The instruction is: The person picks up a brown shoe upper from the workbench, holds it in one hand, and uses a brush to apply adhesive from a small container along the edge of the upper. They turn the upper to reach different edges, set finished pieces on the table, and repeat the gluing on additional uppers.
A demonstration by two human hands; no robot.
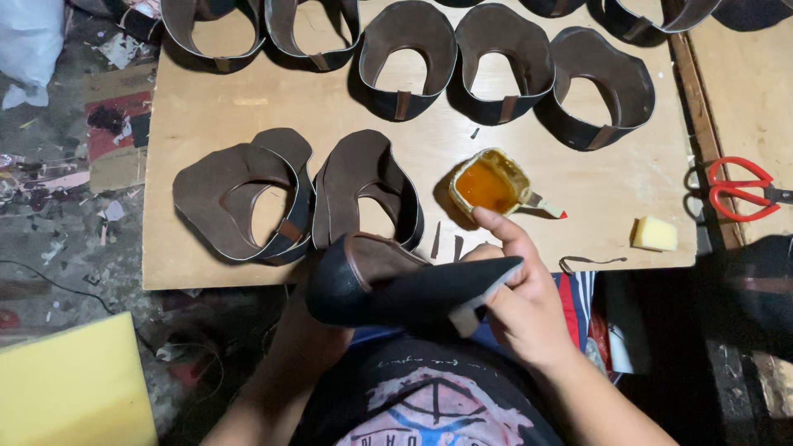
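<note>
Fingers (496, 227) of right hand (516, 301) pinch a pale sponge (464, 318) against black, brown-lined shoe upper (396, 289); left hand (310, 318) grips it beneath, off the board's (206, 116) near edge

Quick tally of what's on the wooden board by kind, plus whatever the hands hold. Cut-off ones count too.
Shoe uppers lying on the board, some cut off at the top edge: 10, e.g.
Shoe upper held by the left hand and right hand: 1
Glue tub with amber glue: 1
Yellow sponge block: 1
Red scissors, beside the board: 1
Total: 14
</note>
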